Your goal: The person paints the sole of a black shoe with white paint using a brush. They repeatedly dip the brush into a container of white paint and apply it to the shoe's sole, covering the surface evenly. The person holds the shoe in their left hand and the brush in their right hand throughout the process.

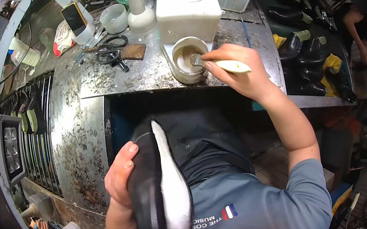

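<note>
Head view showed the person's right hand [238,72] at centre right of the frame, fingers curled shut around the pale handle of a brush [223,64], whose bristle end dipped into a small round tin of whitish glue [188,59] just left of the hand. The tin stood near the front edge of a worn, speckled metal workbench [83,127], touching or just in front of a large white square container [186,4] in the upper middle. In the lower middle of the frame, the left hand [120,178] was wrapped around the side of a black shoe [159,192], thumb lying on its dark upper, with the shoe turned so that its long white sole faced up and its toe pointed toward the bench. The shoe was held over the person's lap, well apart from the tin. On the bench in the upper left lay a pair of black scissors [110,50], a brown leather scrap [133,51] just beside them, a white cup [114,18], a white squeeze bottle [139,9] and a phone [73,17] propped upright. At the right edge, a shelf held several black shoes on lasts [300,48] with scraps of yellow cloth [332,62] among them, and another person [357,26] stood beyond them in the upper right.
</note>
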`<state>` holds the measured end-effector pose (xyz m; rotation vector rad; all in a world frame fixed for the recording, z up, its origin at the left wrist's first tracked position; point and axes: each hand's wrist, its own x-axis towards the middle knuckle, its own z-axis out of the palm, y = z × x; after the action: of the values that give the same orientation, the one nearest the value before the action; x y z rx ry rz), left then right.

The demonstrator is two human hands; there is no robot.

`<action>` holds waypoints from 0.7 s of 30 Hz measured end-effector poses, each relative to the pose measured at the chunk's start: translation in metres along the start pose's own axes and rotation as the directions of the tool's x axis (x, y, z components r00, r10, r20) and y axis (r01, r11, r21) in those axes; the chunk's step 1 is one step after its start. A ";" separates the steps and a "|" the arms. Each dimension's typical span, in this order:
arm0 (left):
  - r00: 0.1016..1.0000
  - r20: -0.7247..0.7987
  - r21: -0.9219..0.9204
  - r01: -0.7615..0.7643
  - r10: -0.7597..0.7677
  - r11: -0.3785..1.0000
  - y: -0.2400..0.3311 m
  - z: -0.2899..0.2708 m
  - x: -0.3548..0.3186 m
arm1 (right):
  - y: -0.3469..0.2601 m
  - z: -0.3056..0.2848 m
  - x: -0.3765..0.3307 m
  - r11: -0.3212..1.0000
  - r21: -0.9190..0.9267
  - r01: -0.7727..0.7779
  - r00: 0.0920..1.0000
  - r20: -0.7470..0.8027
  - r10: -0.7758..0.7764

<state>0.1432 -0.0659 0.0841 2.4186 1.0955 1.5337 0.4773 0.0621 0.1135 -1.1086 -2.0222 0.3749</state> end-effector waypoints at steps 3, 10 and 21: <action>0.947 0.300 0.145 -0.159 0.110 0.977 0.000 -0.034 0.016 | -0.011 -0.002 -0.001 0.973 0.208 0.097 0.995 -0.035 -0.092; 0.860 0.434 0.204 -0.384 0.268 0.901 0.004 -0.050 0.029 | -0.050 0.019 -0.016 0.778 0.624 0.074 0.976 0.113 -0.184; 0.824 0.504 0.213 -0.410 0.260 0.887 0.016 -0.059 0.033 | -0.069 0.039 -0.007 0.768 0.621 0.157 0.980 0.001 -0.201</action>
<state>0.1117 -0.0757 0.1449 3.1107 0.8884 0.7816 0.4106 0.0208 0.1243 -0.4879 -1.8265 0.9109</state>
